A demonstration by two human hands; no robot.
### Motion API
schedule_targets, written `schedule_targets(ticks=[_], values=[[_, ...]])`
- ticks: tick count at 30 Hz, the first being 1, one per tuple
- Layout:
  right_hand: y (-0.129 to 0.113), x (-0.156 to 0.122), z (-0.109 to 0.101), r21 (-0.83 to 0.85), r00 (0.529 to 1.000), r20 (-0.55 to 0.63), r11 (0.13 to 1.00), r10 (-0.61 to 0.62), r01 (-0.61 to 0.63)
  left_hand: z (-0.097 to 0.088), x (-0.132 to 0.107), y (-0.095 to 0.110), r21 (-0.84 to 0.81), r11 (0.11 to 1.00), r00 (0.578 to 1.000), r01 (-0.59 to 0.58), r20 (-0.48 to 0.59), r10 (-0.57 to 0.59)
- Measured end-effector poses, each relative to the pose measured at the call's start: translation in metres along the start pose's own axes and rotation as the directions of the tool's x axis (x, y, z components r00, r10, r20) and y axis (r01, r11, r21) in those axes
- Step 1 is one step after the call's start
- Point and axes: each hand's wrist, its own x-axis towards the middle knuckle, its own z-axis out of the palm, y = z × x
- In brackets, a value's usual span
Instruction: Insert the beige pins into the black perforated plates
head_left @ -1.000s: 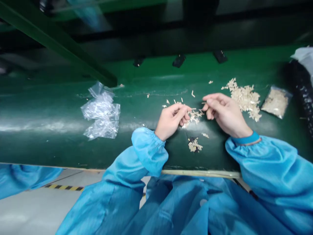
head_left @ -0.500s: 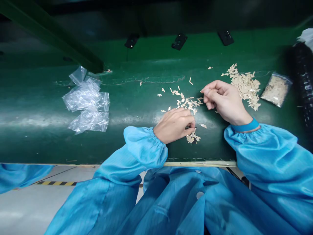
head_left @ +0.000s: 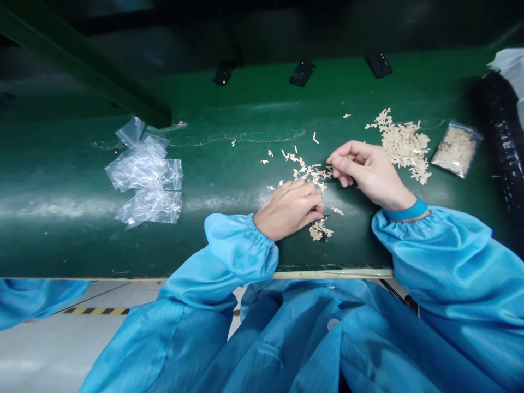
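My left hand (head_left: 289, 208) rests on the green tabletop with its fingers curled. Thumb and forefinger close at a small dark edge, too hidden to name. Just below these fingertips lies a little heap of cream-coloured small flat pieces (head_left: 320, 230) with some dark bits among them. My right hand (head_left: 368, 172), with a blue band at the wrist, is held in a pinch over the scattered cream pieces (head_left: 313, 173). Whatever is between its fingertips is too small to make out. Behind that hand spreads a larger pile of cream pieces (head_left: 407, 144).
A clear zip bag of pieces (head_left: 457, 148) lies at the right, near a black bin (head_left: 505, 136). Several clear plastic bags (head_left: 149, 177) are stacked at the left, by a green post (head_left: 151, 103). Three black flat parts (head_left: 303, 73) lie along the back. A blue sleeve (head_left: 36, 300) shows at far left.
My right hand has moved a little left and down, closer to the scattered pieces, still pinched. My left hand stays by the small heap. The view has shifted slightly.
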Motion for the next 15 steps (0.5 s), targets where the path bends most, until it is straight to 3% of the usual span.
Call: schedule_targets(ticks=[5, 8, 12, 15], values=[[0.0002, -0.0001, 0.0006, -0.028, 1.000, 0.002, 1.000, -0.005, 0.005, -0.0020, 0.0026, -0.0006, -0.126, 0.992, 0.999, -0.019, -0.029, 0.015], [-0.0033, -0.0018, 0.0008, -0.063, 0.999, 0.036, 0.998, 0.012, -0.010, -0.0046, 0.0039, -0.0033, -0.303, 0.952, 0.996, 0.037, -0.068, -0.061], [-0.0076, -0.0051, -0.0018, -0.148, 0.964, 0.258, 0.989, 0.063, -0.025, -0.0025, 0.0043, -0.0051, -0.588, 0.793, 0.973, 0.162, -0.039, -0.228], [-0.0071, -0.0067, -0.0040, -0.208, 0.913, 0.390, 0.977, 0.119, -0.038, 0.0007, 0.0048, -0.0051, -0.652, 0.734, 0.952, 0.190, -0.059, -0.299]])
